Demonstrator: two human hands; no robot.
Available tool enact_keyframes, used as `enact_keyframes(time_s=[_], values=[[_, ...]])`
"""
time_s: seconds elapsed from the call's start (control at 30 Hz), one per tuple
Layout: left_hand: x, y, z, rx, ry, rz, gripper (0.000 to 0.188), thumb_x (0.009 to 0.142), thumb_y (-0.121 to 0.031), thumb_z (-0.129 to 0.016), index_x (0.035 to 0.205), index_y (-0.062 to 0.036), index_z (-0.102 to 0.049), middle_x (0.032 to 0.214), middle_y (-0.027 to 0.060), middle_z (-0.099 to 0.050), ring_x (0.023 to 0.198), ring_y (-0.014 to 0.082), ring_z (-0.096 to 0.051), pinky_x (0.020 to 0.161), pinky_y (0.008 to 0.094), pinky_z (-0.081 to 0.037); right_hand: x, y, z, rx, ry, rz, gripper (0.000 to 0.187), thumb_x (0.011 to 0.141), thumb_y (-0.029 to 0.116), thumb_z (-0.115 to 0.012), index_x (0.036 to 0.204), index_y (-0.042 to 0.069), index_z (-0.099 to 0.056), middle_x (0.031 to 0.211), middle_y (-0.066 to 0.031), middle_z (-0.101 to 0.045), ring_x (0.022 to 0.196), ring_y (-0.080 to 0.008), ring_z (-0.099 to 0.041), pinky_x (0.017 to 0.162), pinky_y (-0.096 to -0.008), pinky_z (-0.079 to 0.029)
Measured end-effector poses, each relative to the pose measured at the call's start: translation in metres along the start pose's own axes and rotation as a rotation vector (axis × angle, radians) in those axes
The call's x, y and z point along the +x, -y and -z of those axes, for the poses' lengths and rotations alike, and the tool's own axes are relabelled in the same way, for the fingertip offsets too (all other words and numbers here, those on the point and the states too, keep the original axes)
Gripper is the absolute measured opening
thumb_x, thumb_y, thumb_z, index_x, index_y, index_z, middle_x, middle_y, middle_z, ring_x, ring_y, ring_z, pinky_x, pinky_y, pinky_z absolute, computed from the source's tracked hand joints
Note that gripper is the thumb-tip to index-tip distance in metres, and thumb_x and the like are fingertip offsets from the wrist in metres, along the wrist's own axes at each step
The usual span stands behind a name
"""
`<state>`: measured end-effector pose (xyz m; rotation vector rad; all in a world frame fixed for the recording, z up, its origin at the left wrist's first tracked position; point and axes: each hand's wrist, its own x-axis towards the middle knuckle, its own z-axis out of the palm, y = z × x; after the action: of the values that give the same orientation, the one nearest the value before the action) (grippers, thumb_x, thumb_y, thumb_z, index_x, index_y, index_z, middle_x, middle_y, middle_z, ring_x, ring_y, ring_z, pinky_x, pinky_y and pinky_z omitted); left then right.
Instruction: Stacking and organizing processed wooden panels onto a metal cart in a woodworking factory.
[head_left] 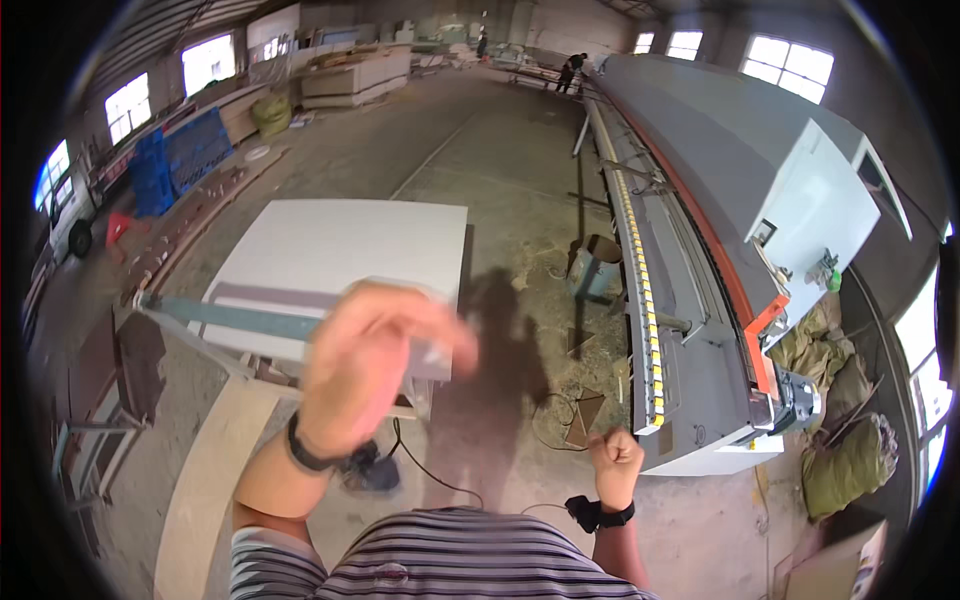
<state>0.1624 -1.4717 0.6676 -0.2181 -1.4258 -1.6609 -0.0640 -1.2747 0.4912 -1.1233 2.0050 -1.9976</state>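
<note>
Panel [340, 245], broad, flat, white and rectangular, lies left of centre in the frame. It looks stiff and probably heavy for its breadth, with a smooth face that may slip and corners that could chip; opposite edges seem the best hold. The left hand [365, 355] overlaps its lower right area, blurred, fingers bent; how wide, I cannot tell. The right hand [615, 466], lower right of centre, is fisted near the long grey metal machine [720, 150].
</note>
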Motion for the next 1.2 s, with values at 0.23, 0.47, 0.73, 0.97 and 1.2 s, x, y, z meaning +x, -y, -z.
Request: enact_keyframes(time_s=[0.23, 0.47, 0.73, 0.97, 1.2], values=[[-0.020, 0.209, 0.208, 1.663, 0.079, 0.519, 0.061, 0.083, -0.050, -0.047, 0.125, -0.0055, -0.044, 0.125, 0.0164, -0.048, 0.122, 0.0324, -0.035, 0.102, 0.0475, -0.020, -0.040, -0.038, 0.009, -0.067, 0.042, -0.127, 0.042, 0.074, 0.000, -0.063, 0.057, 0.006, -0.025, 0.055, 0.0020, -0.025, 0.054, -0.0063, -0.023, 0.044, -0.0243, -0.024], [-0.040, 0.221, 0.204, 2.062, 0.353, 0.505, 0.031, 0.077, -0.039, -0.056, 0.087, -0.0116, -0.065, 0.094, 0.0054, -0.061, 0.097, 0.0230, -0.051, 0.079, 0.0444, -0.034, -0.066, -0.063, 0.031, -0.063, -0.047, -0.190, 0.044, 0.074, 0.002, -0.063, 0.057, 0.006, -0.023, 0.055, 0.0017, -0.023, 0.054, -0.0070, -0.022, 0.044, -0.0258, -0.022], [-0.073, 0.212, 0.232, 2.066, 0.266, 0.254, 0.009, 0.073, -0.020, -0.057, 0.067, -0.0152, -0.061, 0.073, -0.0008, -0.059, 0.083, 0.0199, -0.052, 0.071, 0.0395, -0.033, -0.092, -0.063, 0.036, -0.279, -0.009, -0.334, 0.039, 0.074, 0.009, -0.064, 0.055, 0.006, -0.030, 0.052, -0.0014, -0.025, 0.051, -0.0073, -0.024, 0.042, -0.0272, -0.025], [-0.109, 0.161, 0.215, 2.051, 0.261, 0.204, 0.010, 0.071, -0.020, -0.060, 0.066, -0.0122, -0.060, 0.069, 0.0004, -0.059, 0.077, 0.0191, -0.052, 0.070, 0.0369, -0.034, -0.101, -0.091, 0.040, -0.395, 0.007, -0.290, 0.030, 0.072, 0.011, -0.065, 0.056, 0.002, -0.040, 0.049, -0.0080, -0.034, 0.047, -0.0106, -0.031, 0.043, -0.0304, -0.031], [-0.150, 0.113, 0.206, 1.989, 0.173, 0.232, 0.008, 0.065, -0.014, -0.065, 0.072, -0.0119, -0.061, 0.073, 0.0017, -0.059, 0.078, 0.0216, -0.052, 0.073, 0.0363, -0.036, -0.125, -0.171, 0.041, -0.457, 0.130, -0.397, 0.037, 0.071, 0.016, -0.069, 0.054, 0.003, -0.038, 0.049, -0.0007, -0.027, 0.049, -0.0089, -0.028, 0.043, -0.0297, -0.026]])
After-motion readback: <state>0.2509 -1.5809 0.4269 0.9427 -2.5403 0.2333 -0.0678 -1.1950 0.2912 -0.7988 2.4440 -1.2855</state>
